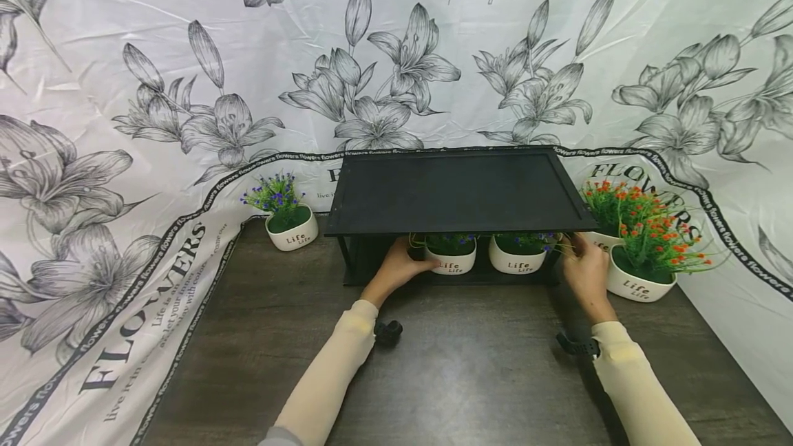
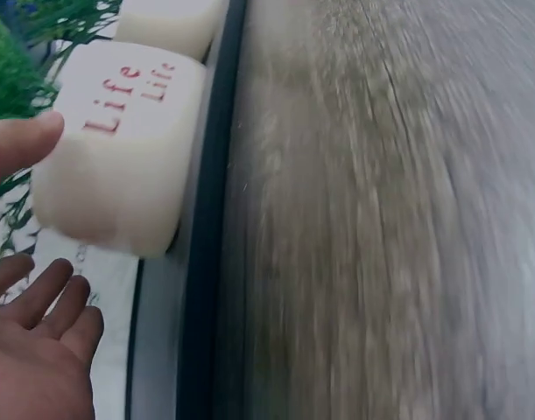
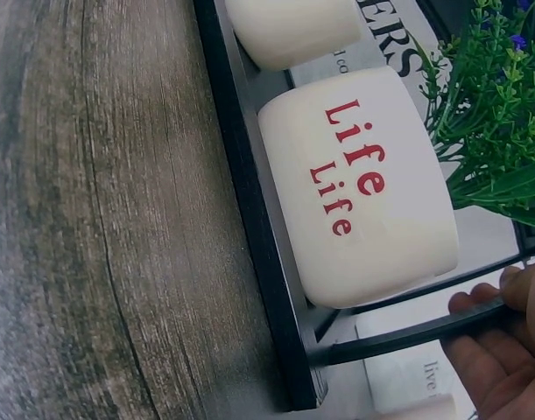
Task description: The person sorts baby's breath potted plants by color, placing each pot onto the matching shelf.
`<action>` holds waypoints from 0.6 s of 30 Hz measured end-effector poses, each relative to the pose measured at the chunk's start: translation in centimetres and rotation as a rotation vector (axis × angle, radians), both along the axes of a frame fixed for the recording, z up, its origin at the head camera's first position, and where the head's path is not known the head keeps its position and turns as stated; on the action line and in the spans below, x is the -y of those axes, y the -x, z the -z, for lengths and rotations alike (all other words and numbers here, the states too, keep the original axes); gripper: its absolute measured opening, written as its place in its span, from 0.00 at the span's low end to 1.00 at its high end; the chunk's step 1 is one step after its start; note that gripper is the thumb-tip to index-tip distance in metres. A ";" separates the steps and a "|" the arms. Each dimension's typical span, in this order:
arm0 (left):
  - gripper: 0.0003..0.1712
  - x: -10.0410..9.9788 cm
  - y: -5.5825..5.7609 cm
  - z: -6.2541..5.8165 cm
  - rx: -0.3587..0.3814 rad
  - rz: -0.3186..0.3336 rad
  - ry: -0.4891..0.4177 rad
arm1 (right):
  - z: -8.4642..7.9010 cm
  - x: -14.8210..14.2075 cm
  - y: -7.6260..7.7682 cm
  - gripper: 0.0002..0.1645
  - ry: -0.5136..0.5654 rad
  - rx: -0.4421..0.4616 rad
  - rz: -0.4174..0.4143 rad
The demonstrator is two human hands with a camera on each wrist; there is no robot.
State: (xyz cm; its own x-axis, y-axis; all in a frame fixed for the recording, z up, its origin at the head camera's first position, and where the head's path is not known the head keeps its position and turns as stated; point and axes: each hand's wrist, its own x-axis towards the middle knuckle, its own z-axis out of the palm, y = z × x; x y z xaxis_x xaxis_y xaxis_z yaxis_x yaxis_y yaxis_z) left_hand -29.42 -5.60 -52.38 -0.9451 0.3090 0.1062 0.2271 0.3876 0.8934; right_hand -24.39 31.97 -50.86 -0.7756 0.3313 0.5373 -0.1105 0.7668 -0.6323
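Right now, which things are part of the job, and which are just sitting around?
Seems part of the job:
left hand, at the left shelf pot
right hand, gripping the black shelf
right shelf pot

Probably just around:
far-left blue-flowered pot
two orange-flowered pots
flowery cloth

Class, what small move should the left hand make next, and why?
Probably ease the left hand clear of the left pot in the black shelf: the pot stands upright on the bottom board, the hand's fingers are not wrapped round it, and the right hand grips the side post.
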 end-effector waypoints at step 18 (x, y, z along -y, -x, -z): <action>0.12 8.8 -2.6 -1.6 -0.122 -0.177 -0.276 | 0.0 0.0 -0.1 0.13 0.003 0.004 -0.005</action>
State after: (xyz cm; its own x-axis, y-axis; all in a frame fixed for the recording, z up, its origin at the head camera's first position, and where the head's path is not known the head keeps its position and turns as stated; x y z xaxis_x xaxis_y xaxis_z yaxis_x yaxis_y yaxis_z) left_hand -26.84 -14.42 -50.80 -0.9567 0.0854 0.2782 0.2894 0.1779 0.9405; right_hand -24.27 31.97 -50.90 -0.7792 0.3290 0.5335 -0.1120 0.7645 -0.6349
